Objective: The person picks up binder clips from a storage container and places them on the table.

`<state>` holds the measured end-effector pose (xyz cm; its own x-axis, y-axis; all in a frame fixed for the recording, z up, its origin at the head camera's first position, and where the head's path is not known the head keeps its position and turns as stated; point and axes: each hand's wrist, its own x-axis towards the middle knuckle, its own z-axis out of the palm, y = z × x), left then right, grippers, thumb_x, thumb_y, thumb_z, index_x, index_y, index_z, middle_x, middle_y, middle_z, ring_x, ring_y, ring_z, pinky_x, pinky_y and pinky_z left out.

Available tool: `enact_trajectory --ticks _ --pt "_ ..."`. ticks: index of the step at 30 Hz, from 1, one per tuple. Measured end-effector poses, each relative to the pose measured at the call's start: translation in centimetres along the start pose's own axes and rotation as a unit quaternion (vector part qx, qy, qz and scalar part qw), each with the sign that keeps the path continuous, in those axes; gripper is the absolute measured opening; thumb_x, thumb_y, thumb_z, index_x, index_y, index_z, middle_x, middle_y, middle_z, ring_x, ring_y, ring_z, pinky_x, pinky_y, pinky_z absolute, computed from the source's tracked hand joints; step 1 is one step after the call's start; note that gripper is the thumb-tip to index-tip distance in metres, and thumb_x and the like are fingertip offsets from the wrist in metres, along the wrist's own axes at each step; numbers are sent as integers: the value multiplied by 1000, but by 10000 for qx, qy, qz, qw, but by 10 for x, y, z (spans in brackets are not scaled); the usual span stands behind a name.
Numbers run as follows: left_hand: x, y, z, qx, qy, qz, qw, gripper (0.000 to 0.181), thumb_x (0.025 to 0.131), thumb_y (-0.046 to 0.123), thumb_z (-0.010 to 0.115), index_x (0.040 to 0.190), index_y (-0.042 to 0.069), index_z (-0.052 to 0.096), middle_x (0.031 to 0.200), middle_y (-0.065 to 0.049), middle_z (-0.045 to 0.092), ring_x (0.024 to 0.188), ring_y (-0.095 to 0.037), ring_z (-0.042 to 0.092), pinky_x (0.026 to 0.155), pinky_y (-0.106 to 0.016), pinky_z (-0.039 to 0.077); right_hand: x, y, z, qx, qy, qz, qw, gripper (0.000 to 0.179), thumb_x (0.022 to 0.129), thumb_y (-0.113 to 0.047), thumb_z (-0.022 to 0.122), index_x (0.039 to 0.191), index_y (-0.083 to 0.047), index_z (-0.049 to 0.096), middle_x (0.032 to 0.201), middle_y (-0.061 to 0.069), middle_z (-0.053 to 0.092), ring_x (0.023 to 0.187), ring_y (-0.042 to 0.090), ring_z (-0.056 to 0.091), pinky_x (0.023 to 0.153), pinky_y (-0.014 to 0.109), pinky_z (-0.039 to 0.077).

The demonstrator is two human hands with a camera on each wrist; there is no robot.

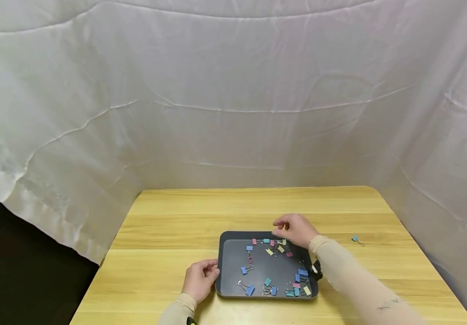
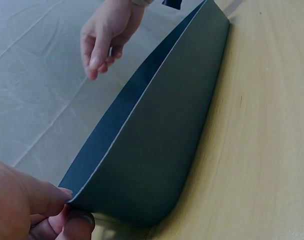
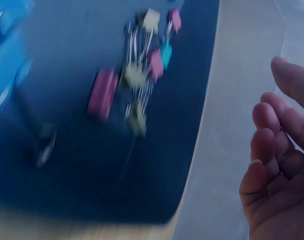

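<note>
A dark grey rectangular tray [image 1: 257,271] lies on the table, with several small binder clips in blue, pink, yellow and teal scattered inside it. My left hand [image 1: 200,279] pinches the tray's left edge; in the left wrist view its thumb [image 2: 49,197] lies on the rim with fingers beneath. Above the far right part of the tray hovers my right hand [image 1: 296,229], its fingers loosely bent. The right wrist view shows no clip in that hand [image 3: 287,145], which is beside a group of yellow and pink clips [image 3: 134,75], somewhat blurred.
A lone teal binder clip [image 1: 355,238] lies on the wooden table [image 1: 168,225] to the right of the tray. Pale hanging cloth [image 1: 233,135] encloses the back and sides. A dark area [image 1: 22,266] shows beyond the table's left edge.
</note>
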<state>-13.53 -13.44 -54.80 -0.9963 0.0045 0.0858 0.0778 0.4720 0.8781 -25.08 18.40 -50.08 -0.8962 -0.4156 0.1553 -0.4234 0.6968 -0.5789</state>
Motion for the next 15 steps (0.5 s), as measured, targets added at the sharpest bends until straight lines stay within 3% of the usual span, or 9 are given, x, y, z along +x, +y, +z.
enact_trajectory --ticks 6,11,15 --pt "-2 -1 0 29 10 1 10000 21 83 -1 70 103 -6 70 78 -2 63 68 -8 55 60 -19 48 7 -24 25 127 -730 -608 9954 25 85 -24 74 105 -9 73 80 -13 59 69 5 53 62 24 47" --pt "-2 -2 2 52 26 -33 10000 20 83 -1 69 103 -6 70 78 0 63 67 -7 55 59 -19 48 8 -36 46 21 -1416 -1064 9842 25 83 -19 76 106 -10 73 83 -12 60 70 3 53 64 22 47" --pt "-2 -3 4 55 -6 -99 9999 20 84 -1 69 103 -6 70 78 0 62 67 -7 55 59 -19 48 9 -40 59 -199 -1687 -1338 9764 25 80 -18 79 103 -11 73 84 -8 61 71 3 54 64 20 47"
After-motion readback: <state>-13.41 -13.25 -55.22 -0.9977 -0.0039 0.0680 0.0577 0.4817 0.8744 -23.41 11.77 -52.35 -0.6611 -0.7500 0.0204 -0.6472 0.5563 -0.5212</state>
